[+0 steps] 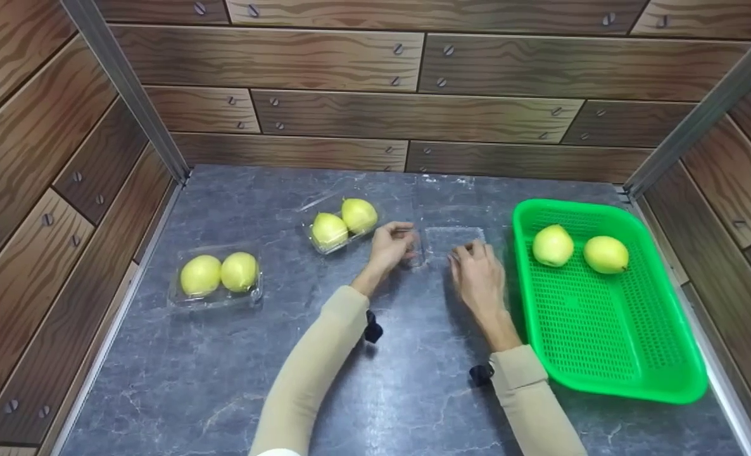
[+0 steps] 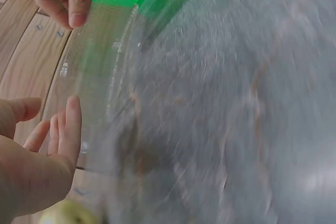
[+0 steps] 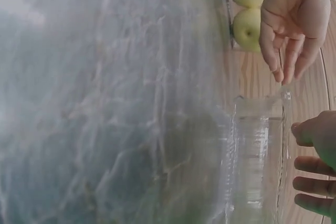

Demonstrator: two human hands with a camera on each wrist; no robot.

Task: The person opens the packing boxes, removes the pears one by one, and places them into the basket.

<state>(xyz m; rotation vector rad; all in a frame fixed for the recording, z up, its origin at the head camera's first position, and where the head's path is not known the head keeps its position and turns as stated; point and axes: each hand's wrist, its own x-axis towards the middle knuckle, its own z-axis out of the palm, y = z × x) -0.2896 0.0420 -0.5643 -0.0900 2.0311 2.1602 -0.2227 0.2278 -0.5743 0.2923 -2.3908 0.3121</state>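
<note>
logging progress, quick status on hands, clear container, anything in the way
Left hand and right hand at opposite sides of the clear container, no firm grip visible. Container empty. Green basket close on the right, not between the hands.

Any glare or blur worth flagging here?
Head: left hand smeared at the fingertips, glare low on the table; left wrist: table streaky, pale glare at lower right; right wrist: table soft, bright patch at upper left, glints on the clear box.
</note>
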